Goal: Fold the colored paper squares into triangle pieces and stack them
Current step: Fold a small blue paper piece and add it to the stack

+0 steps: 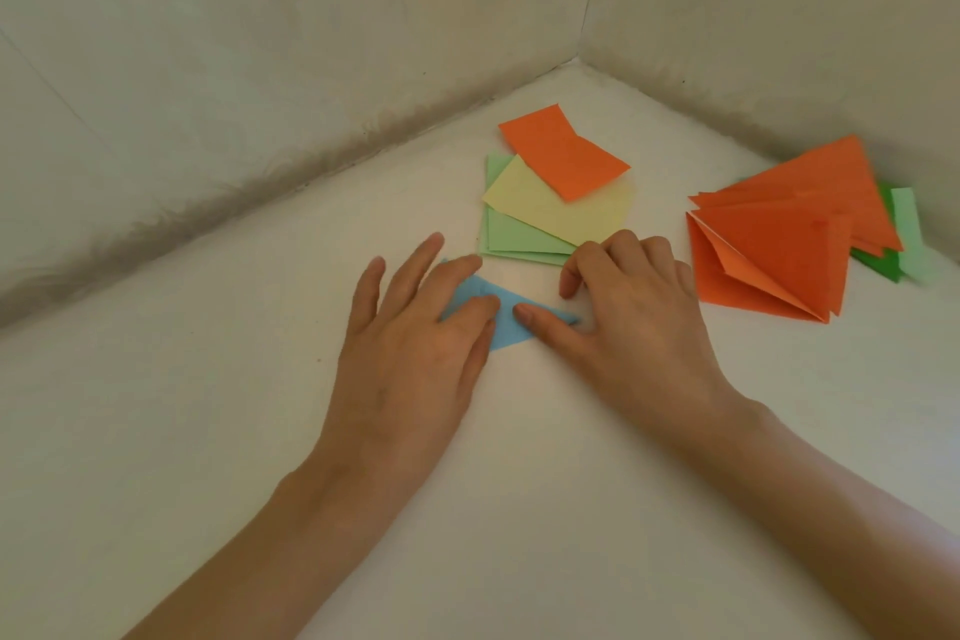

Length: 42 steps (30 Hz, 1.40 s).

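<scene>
Two hands on one blue paper (480, 290), which lies flat on the white counter (519, 457), front centre. Left hand (415, 353): fingers (462, 270) straight and spread, pressing its left part down. Right hand (639, 327): thumb (540, 322) straight, pressing the paper's right part; the other fingers are curled under, can't tell if they pinch an edge. Just behind the hands is a loose stack of squares: light green (514, 237) at the bottom, yellow (556, 208) on it, a creased orange sheet (563, 153) on top. To the right, near the wall (779, 42), a pile of folded orange triangles (779, 244) overlaps dark green pieces (883, 265) and a pale green piece (909, 234).
</scene>
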{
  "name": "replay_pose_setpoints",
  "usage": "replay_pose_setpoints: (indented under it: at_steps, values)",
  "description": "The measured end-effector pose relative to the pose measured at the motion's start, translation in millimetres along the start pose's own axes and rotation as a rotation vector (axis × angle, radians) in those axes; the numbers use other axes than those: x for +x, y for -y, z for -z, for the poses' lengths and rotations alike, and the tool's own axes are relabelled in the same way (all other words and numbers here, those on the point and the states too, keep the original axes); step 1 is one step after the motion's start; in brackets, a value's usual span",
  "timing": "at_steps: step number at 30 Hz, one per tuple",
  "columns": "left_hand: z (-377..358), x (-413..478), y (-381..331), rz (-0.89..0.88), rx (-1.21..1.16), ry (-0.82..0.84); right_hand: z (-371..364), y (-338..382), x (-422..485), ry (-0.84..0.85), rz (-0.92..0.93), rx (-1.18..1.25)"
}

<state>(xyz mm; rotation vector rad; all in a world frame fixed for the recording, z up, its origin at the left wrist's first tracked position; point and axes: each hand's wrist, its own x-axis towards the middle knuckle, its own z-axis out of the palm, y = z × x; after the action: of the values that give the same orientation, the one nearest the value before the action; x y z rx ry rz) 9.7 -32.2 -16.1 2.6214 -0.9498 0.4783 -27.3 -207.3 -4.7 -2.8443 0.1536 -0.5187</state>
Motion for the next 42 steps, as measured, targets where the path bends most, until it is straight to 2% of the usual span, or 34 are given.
replay_pose_setpoints:
  at_steps: [11,14,17,22,30,36,40,42]
  values:
    - [6.2,-0.7,-1.9,0.072,-0.058,0.072,7.8,1.3,-3.7,0.143,0.024,-0.051]
    - [6.5,-1.6,-0.2,0.072,-0.099,0.071,12.3,-6.1,0.5,0.218,0.024,0.023]
    - [5.4,-1.0,1.1,0.114,-0.117,0.077,15.1,-3.8,2.4,0.209,0.003,0.204]
    - [3.7,1.6,0.1,0.188,-0.142,0.103,8.9,5.1,1.8,0.186,0.011,0.203]
    - [7.9,2.8,3.1,0.265,-0.252,0.141,17.0,11.1,3.3,0.260,-0.087,0.403]
    - [18.7,3.5,-0.5,0.296,-0.566,0.098,15.4,12.4,3.4,0.260,-0.100,0.436]
    - [21.8,3.7,-0.4,0.286,-0.785,0.061,12.7,11.2,4.0,0.284,-0.023,0.345]
    - [26.7,7.4,0.7,0.399,-0.971,0.041,16.2,13.9,5.8,0.267,-0.053,0.517]
